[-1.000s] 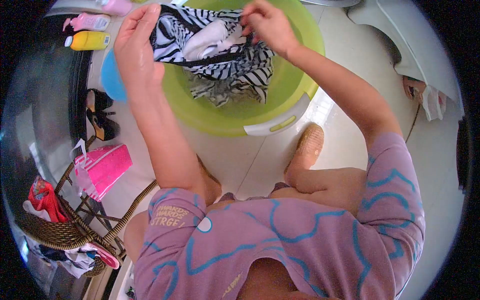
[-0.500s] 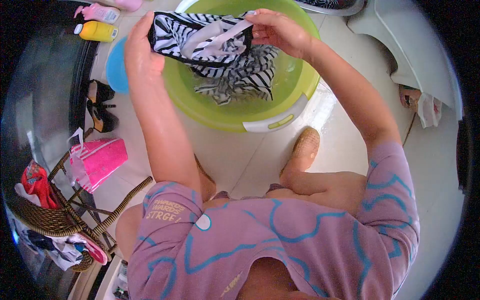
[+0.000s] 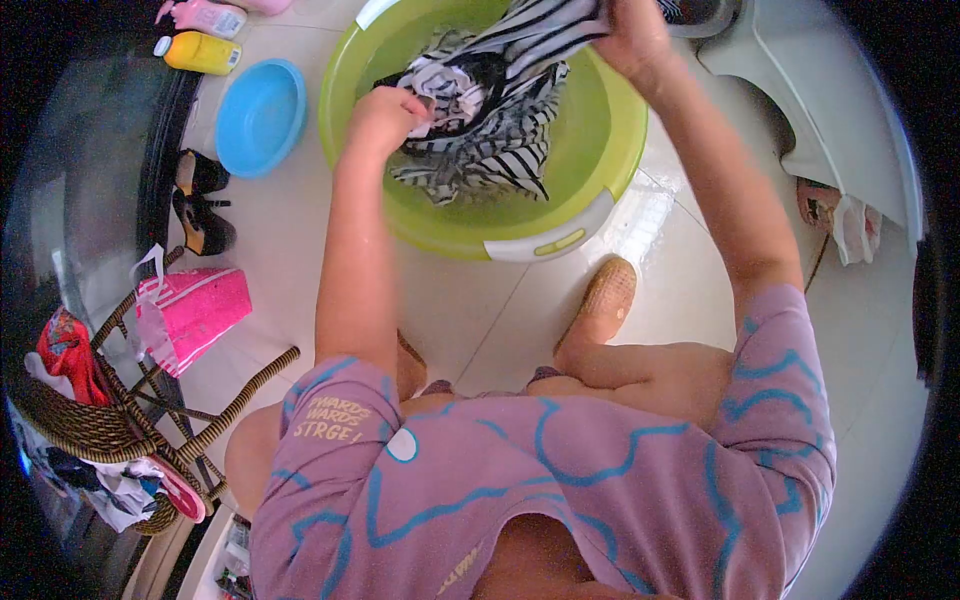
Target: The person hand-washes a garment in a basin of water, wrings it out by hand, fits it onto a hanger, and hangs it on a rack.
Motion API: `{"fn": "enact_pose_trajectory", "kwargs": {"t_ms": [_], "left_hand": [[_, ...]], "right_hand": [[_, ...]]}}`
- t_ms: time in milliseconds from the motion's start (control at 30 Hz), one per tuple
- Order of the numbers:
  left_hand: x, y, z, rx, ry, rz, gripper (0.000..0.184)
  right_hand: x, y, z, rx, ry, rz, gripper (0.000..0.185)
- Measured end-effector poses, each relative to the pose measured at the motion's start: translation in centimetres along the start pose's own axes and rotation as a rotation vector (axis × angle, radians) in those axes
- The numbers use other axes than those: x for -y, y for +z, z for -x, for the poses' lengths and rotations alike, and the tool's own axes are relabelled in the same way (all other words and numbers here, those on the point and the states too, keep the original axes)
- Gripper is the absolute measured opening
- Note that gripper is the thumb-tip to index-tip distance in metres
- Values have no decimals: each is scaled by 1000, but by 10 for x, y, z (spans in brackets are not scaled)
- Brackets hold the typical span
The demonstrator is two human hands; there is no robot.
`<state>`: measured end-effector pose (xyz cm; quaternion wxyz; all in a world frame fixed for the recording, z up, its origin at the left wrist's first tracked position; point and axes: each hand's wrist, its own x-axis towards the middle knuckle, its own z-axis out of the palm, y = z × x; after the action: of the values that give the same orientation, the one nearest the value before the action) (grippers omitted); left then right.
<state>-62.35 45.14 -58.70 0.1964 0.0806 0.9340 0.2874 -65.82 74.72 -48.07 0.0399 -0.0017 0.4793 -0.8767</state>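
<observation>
A black-and-white zebra-striped garment (image 3: 500, 165) lies partly in the water of a large green basin (image 3: 420, 232). My left hand (image 3: 385, 120) is closed on a bunched part of the cloth over the basin's left side. At the upper right, my right hand (image 3: 635, 40) grips another part and stretches the striped fabric up and across the basin. Its fingertips are partly hidden by the cloth and the frame's top edge. The garment's exact kind does not show.
Left of the green basin stands a small blue basin (image 3: 260, 118). A yellow bottle (image 3: 200, 52), a pink pump bottle (image 3: 205, 17), black heeled shoes (image 3: 203, 215), a pink bag (image 3: 200, 310) and a wicker chair (image 3: 110, 425) holding clothes line the left side.
My left hand has moved right and down, off the garment's left edge onto its bunched middle. My right hand has pulled its end up and to the right, uncovering the blue basin from view.
</observation>
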Motion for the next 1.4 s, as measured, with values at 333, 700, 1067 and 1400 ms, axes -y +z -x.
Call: {"fn": "enact_pose_trajectory", "kwargs": {"t_ms": [333, 700, 1067, 1400], "left_hand": [[-58, -46, 19, -593, 4, 237, 12], [-98, -67, 39, -146, 80, 742, 23], [-56, -72, 20, -274, 296, -670, 12], [-135, -232, 75, -212, 321, -1071, 32]], "right_hand": [[-37, 16, 49, 64, -235, 2105, 67], [-104, -20, 13, 194, 14, 2278, 47], [11, -7, 28, 184, -473, 1769, 31], [123, 111, 49, 41, -766, 879, 23]]}}
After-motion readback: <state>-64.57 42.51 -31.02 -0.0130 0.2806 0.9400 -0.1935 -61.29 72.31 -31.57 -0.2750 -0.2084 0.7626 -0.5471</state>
